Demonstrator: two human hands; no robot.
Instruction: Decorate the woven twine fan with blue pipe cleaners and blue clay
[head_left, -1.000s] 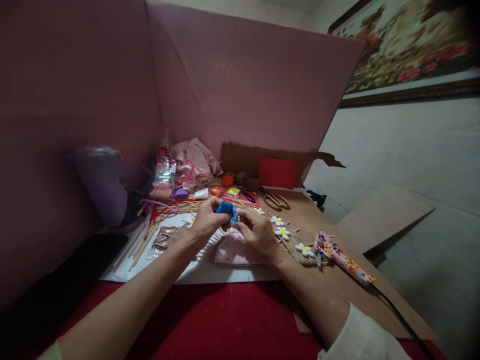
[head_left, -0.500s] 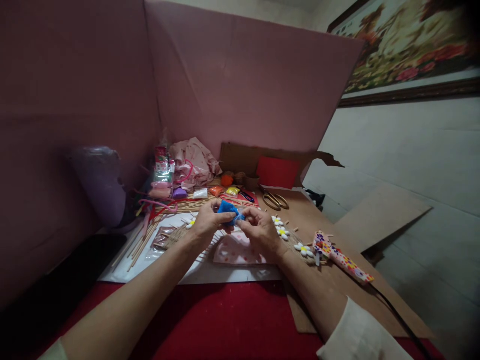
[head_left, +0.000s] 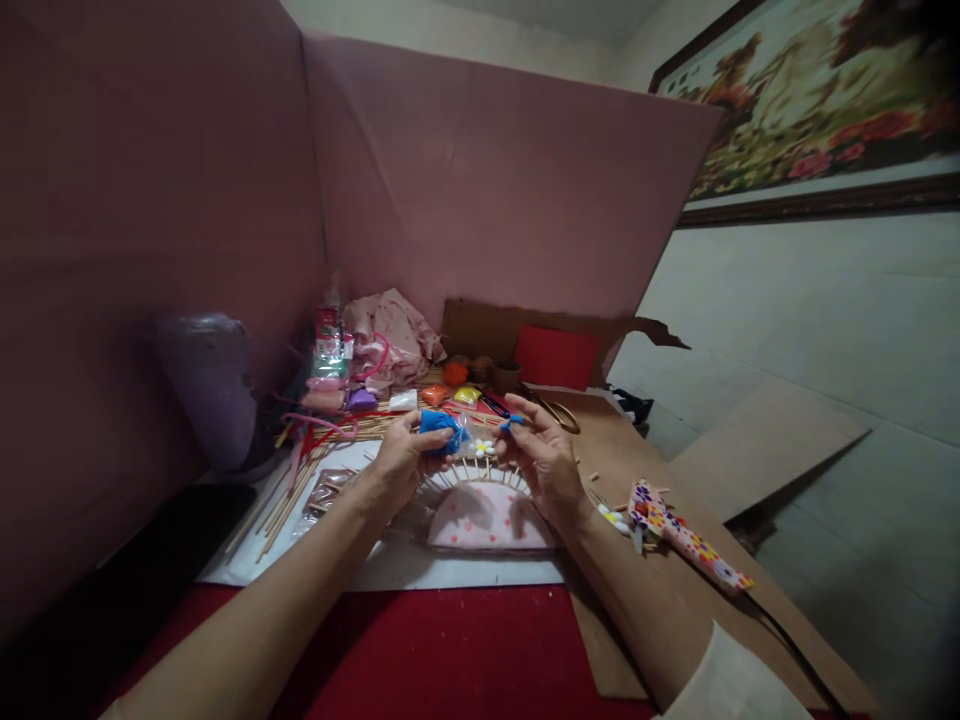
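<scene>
"So, what crowds us on the desk (head_left: 442, 650)?"

"Just beyond our hands we have a white packet (head_left: 403, 400), an orange packet (head_left: 433, 396) and a yellow packet (head_left: 466, 396) in a row, with crumpled pink cloth (head_left: 394, 335) behind. To our right lies a flower-printed tool (head_left: 690, 538) with a black cord."

"And below us?"

"A dotted pink half-round (head_left: 484, 520) on the white sheet (head_left: 450, 573), thin sticks (head_left: 476, 468) fanning from its curved edge. We see a white flower (head_left: 484, 449) at the stick ends, between our hands."

"Where do we have room?"

"Pink panels (head_left: 495, 200) wall us in at the left and back. Toward us, bare red covering shows past the sheet's near edge, and out to the right we have open brown board (head_left: 780, 640) around the tool."

"How do our hands stand?"

"Our left grip (head_left: 397, 458) pinches the blue packet (head_left: 435, 425) between thumb and fingers, clear film (head_left: 464, 432) poking out toward the right. Our right grip (head_left: 547, 462) pinches a small blue piece (head_left: 513, 423); exactly which fingers press it, we cannot tell. Both blue things hang above the desk, a gap between them."
</scene>
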